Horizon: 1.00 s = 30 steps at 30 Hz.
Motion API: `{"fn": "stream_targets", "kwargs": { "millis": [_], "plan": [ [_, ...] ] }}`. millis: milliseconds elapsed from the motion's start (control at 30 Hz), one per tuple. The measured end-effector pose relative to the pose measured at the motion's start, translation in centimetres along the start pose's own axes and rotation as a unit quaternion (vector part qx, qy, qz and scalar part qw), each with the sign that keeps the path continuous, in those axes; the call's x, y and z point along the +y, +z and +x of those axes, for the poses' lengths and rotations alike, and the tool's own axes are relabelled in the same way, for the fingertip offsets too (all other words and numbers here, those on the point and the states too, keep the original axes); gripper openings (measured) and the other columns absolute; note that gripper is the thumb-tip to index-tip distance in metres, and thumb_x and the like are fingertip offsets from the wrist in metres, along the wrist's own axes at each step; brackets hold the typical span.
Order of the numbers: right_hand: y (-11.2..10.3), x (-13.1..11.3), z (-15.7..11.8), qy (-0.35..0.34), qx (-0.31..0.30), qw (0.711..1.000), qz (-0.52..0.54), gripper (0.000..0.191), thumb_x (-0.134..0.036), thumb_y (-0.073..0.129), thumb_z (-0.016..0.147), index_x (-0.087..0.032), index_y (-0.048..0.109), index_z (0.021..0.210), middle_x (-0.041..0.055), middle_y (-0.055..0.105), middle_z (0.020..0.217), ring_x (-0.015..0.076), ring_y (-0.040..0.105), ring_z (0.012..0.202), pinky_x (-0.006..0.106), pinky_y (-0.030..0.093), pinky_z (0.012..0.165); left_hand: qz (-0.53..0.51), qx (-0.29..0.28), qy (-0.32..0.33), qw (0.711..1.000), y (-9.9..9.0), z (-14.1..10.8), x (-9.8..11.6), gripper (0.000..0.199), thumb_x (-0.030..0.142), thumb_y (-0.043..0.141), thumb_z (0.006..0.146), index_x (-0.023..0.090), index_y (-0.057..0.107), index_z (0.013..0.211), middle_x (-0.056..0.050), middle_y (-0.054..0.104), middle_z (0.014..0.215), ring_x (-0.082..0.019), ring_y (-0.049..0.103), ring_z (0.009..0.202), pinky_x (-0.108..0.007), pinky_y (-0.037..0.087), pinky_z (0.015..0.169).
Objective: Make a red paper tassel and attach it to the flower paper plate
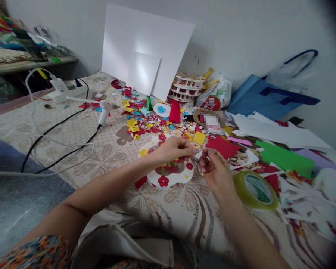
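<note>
My left hand (pixel 177 150) is closed in a pinch, its fingertips almost meeting those of my right hand (pixel 216 169). The right fingers are also pinched together. A small pale bit shows between the two hands, too small to name. Below my left hand lies a white scalloped frame (pixel 152 180) with red and yellow flowers on it, such as a red flower (pixel 163 181). My left wrist and hand hide part of it. A red square sheet (pixel 224 147) lies just beyond my right hand.
A white glue gun (pixel 103 116) with its black cord lies left, near a power strip (pixel 68 92). A tape roll (pixel 256 189) sits by my right wrist. Coloured scraps (pixel 156 125) cover the middle back. A white board (pixel 120 41) and a blue bag (pixel 249 99) stand against the wall.
</note>
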State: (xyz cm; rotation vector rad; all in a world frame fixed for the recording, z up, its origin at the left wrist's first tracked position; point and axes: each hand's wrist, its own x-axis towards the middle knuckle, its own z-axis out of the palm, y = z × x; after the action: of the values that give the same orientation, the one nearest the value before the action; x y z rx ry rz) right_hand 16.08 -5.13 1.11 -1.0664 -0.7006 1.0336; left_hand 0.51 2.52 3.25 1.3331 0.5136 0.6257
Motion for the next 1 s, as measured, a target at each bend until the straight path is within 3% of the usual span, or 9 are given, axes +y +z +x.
{"fn": "stream_targets", "kwargs": {
  "millis": [133, 233, 367, 433, 467, 533, 600, 800, 1000],
  "plan": [
    [-0.6, -0.8, 0.4, -0.042, 0.010, 0.997, -0.063, 0.018, -0.036, 0.073, 0.071, -0.022, 0.064, 0.077, -0.0038, 0.056, 0.063, 0.0076, 0.050, 0.051, 0.018, 0.035, 0.042, 0.095, 0.106, 0.093, 0.985, -1.6, -0.5, 1.5, 0.025, 0.033, 0.053, 0.090, 0.018, 0.045, 0.072, 0.007, 0.049, 0.054, -0.004, 0.045, 0.042, -0.015, 0.034, 0.043],
    [-1.4, -1.2, 0.8, -0.048, 0.000, 0.989, -0.141, 0.023, -0.043, 0.070, 0.074, -0.021, 0.065, 0.078, -0.0030, 0.055, 0.060, 0.0080, 0.049, 0.050, 0.019, 0.036, 0.043, 0.240, 0.206, 0.135, 0.939, -3.9, -1.9, 2.5, 0.038, 0.041, 0.043, 0.093, 0.018, 0.040, 0.063, 0.006, 0.043, 0.049, -0.004, 0.040, 0.040, -0.017, 0.032, 0.043],
    [-2.5, -1.0, 1.4, -0.038, -0.041, 0.957, -0.286, 0.038, -0.056, 0.062, 0.079, -0.019, 0.067, 0.086, 0.0008, 0.060, 0.071, 0.0086, 0.052, 0.051, 0.020, 0.036, 0.042, 0.410, 0.289, 0.066, 0.862, -7.8, -4.9, 2.3, 0.051, 0.050, 0.045, 0.089, 0.017, 0.046, 0.051, 0.002, 0.047, 0.045, -0.008, 0.043, 0.043, -0.021, 0.031, 0.045],
    [-3.0, -0.7, 1.7, -0.037, -0.063, 0.932, -0.355, 0.042, -0.060, 0.057, 0.081, -0.020, 0.066, 0.094, 0.0025, 0.063, 0.076, 0.0096, 0.054, 0.051, 0.021, 0.036, 0.042, 0.448, 0.298, 0.059, 0.841, -9.5, -6.5, 1.7, 0.037, 0.049, 0.059, 0.081, 0.016, 0.059, 0.065, -0.001, 0.059, 0.059, -0.010, 0.050, 0.050, -0.021, 0.035, 0.048],
    [-3.2, -0.5, 1.9, -0.039, -0.072, 0.921, -0.381, 0.044, -0.061, 0.055, 0.082, -0.020, 0.065, 0.097, 0.0033, 0.065, 0.078, 0.0104, 0.055, 0.051, 0.021, 0.036, 0.042, 0.458, 0.294, 0.064, 0.836, -10.3, -7.2, 1.2, 0.031, 0.046, 0.067, 0.075, 0.016, 0.063, 0.084, -0.003, 0.066, 0.077, -0.012, 0.056, 0.059, -0.022, 0.040, 0.053],
    [-3.4, -0.2, 2.0, -0.044, -0.089, 0.905, -0.414, 0.046, -0.063, 0.051, 0.083, -0.020, 0.063, 0.098, 0.0045, 0.067, 0.081, 0.0120, 0.057, 0.053, 0.022, 0.039, 0.044, 0.445, 0.289, 0.046, 0.846, -11.4, -8.4, 0.2, 0.049, 0.046, 0.069, 0.072, 0.017, 0.059, 0.110, -0.007, 0.068, 0.099, -0.014, 0.060, 0.067, -0.024, 0.046, 0.058],
    [-3.5, 0.0, 2.1, -0.042, -0.101, 0.893, -0.437, 0.048, -0.064, 0.048, 0.084, -0.020, 0.063, 0.094, 0.0048, 0.067, 0.080, 0.0127, 0.058, 0.052, 0.023, 0.039, 0.044, 0.417, 0.289, 0.028, 0.861, -11.9, -9.2, -0.8, 0.055, 0.049, 0.067, 0.075, 0.017, 0.055, 0.117, -0.010, 0.067, 0.103, -0.015, 0.061, 0.069, -0.026, 0.048, 0.059],
    [-3.2, 0.6, 1.9, -0.019, -0.137, 0.887, -0.441, 0.040, -0.060, 0.058, 0.079, -0.021, 0.065, 0.076, 0.0004, 0.063, 0.055, 0.0140, 0.054, 0.044, 0.025, 0.038, 0.043, 0.302, 0.224, -0.002, 0.927, -10.9, -9.1, -2.6, 0.036, 0.051, 0.061, 0.080, 0.017, 0.070, 0.090, -0.005, 0.066, 0.076, -0.014, 0.059, 0.063, -0.022, 0.045, 0.054],
    [-2.6, 0.7, 1.6, 0.021, -0.140, 0.922, -0.360, 0.036, -0.058, 0.065, 0.074, -0.021, 0.065, 0.072, -0.0022, 0.060, 0.049, 0.0118, 0.048, 0.038, 0.024, 0.033, 0.038, 0.246, 0.280, 0.015, 0.928, -9.7, -8.3, -2.9, 0.028, 0.042, 0.075, 0.069, 0.017, 0.067, 0.078, -0.004, 0.067, 0.075, -0.015, 0.059, 0.067, -0.020, 0.044, 0.056]
  ]
}}
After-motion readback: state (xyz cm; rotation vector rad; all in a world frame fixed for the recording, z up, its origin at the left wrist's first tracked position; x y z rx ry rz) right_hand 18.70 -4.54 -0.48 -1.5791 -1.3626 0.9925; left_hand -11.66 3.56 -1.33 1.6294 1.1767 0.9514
